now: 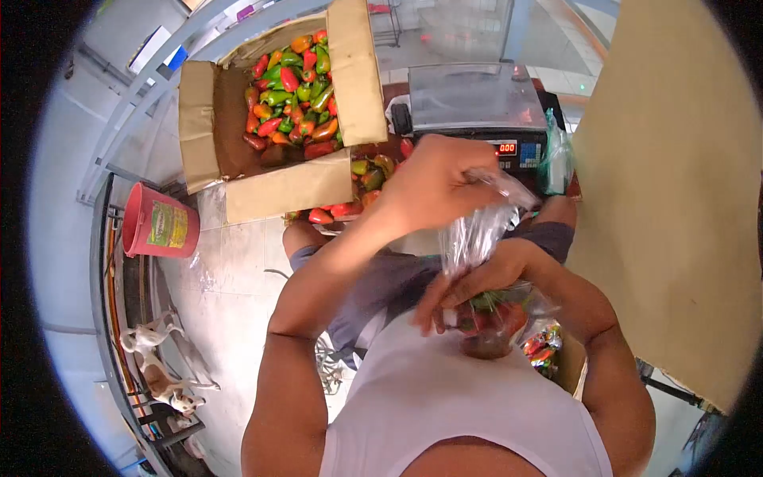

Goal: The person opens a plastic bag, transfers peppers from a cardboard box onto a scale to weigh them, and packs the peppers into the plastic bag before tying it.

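Note:
A clear plastic bag (475, 238) with red and green peppers (497, 314) in its lower part hangs close to my chest. My left hand (449, 179) is closed on the bag's gathered top, above the scale's front edge in the view. Lower down, my right hand (489, 274) wraps around the bag's neck just over the peppers. The plastic between both hands is stretched and bunched. Part of the peppers is hidden by my right hand and the shiny film.
An open cardboard box (358, 71) of peppers stands ahead left, with loose peppers (372, 175) beside it. A digital scale (477, 99) reads 0.00, next to a green-tinted plastic bag (556, 163). A red bucket (139, 222), a dog (159, 370) and a large cardboard panel (668, 199) flank me.

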A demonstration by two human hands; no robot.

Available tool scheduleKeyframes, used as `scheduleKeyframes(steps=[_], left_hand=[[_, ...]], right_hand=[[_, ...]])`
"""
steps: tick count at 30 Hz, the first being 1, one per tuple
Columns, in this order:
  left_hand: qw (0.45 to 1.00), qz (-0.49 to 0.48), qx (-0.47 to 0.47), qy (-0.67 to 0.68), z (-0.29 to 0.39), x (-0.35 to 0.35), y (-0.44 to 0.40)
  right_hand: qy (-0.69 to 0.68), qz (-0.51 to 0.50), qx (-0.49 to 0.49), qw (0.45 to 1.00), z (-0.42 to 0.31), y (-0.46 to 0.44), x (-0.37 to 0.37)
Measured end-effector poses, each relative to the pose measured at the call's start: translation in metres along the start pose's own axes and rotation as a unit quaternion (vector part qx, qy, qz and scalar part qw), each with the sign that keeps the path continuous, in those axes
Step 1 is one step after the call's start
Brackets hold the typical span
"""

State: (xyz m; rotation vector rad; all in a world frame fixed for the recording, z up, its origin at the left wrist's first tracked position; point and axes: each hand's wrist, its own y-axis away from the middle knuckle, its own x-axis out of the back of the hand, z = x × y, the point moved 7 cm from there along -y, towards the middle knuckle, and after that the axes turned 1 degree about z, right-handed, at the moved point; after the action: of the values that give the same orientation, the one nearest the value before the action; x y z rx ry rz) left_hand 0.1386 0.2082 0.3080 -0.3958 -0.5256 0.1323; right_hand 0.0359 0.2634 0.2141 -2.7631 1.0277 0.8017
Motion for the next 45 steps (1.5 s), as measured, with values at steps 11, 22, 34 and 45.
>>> scheduleKeyframes(steps=[11, 22, 34, 45], left_hand=[[0.989, 0.115, 0.079, 0.046, 0.003, 0.028, 0.043], [0.906, -0.252, -0.215, -0.264, 0.082, -0.053, 0.099], [0.990, 0.064, -0.080, -0.102, 0.051, -0.056, 0.094], [0.988, -0.030, 0.058, -0.140, -0.003, -0.032, 0.083]], right_hand=[[-0.019, 0.205, 0.064, 0.977, 0.034, 0.039, -0.042], [0.078, 0.347, -0.003, 0.935, 0.031, 0.050, -0.052], [0.676, 0.640, 0.195, 0.310, -0.092, 0.139, -0.047], [0.243, 0.612, 0.363, 0.660, -0.006, 0.122, 0.031]])
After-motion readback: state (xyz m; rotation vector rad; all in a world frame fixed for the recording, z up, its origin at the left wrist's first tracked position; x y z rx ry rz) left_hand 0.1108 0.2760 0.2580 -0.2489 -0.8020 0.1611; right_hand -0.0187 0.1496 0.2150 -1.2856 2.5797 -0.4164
